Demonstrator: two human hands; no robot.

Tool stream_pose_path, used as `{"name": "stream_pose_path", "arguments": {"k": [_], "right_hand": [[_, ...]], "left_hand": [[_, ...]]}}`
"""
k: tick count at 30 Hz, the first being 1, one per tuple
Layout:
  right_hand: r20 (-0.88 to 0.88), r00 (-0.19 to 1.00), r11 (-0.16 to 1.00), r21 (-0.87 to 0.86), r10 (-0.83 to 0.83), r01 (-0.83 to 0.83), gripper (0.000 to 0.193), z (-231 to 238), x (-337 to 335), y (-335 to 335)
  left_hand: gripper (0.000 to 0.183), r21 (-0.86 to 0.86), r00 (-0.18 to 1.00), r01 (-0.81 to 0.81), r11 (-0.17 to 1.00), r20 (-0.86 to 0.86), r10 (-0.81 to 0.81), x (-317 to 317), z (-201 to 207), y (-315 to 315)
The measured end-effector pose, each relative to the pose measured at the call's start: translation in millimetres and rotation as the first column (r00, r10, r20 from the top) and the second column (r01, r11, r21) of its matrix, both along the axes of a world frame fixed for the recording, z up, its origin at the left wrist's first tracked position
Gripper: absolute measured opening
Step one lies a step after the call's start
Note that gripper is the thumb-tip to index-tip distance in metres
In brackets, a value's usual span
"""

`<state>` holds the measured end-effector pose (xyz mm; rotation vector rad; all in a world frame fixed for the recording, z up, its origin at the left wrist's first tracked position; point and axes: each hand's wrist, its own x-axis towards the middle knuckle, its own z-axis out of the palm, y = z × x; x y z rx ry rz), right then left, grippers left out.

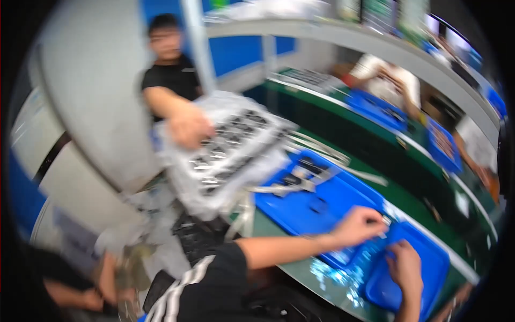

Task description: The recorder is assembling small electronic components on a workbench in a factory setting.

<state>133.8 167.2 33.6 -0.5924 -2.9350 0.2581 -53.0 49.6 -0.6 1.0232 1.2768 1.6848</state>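
My left hand (360,226) is closed in a pinch above the near edge of a large blue tray (343,206). A tiny pale piece (385,220) shows at its fingertips, too blurred to name. My right hand (405,266) hovers over a smaller blue tray (434,263), its fingers curled inward; whatever they hold, if anything, is hidden. Small shiny light-blue pieces (343,276) are scattered between and beside the two trays. Farther back in the large tray lie dark and silvery parts (306,174).
At the left, a person (171,70) reaches over a stack of white packing trays (230,139) holding rows of dark parts. White strips (322,150) lie behind the large tray. Across a green divider (343,123), other people work at blue trays (378,110). A shelf (322,29) spans above.
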Motion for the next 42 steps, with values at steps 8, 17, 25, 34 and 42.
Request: {"name": "stream_pose_path", "arguments": {"k": [8,17,25,34,42], "right_hand": [[-0.529,0.834,0.792,-0.571,-0.157,-0.214,0.022,14,-36,-9],[-0.58,0.762,0.317,-0.809,-0.289,-0.495,0.012,-12,-24,-8],[-0.448,0.782,0.521,-0.833,-0.433,-0.189,0.014,-6,-26,-24],[-0.727,0.643,0.803,-0.522,-0.243,-0.287,0.018,-29,-50,-25],[-0.634,0.737,0.664,-0.657,-0.232,-0.356,0.013,-18,-58,-35]], "left_hand": [[0.01,0.08,0.939,0.261,0.962,0.211,-0.273,-11,6,-13],[0.012,0.044,0.877,0.414,0.909,0.247,-0.411,2,3,-9],[0.051,0.03,0.98,0.106,0.994,0.168,-0.11,1,0,-11],[0.061,0.099,0.978,-0.098,0.99,-0.177,0.115,1,-12,-1],[0.055,0.029,0.996,-0.056,0.998,-0.072,0.058,-10,-10,-20]]}}
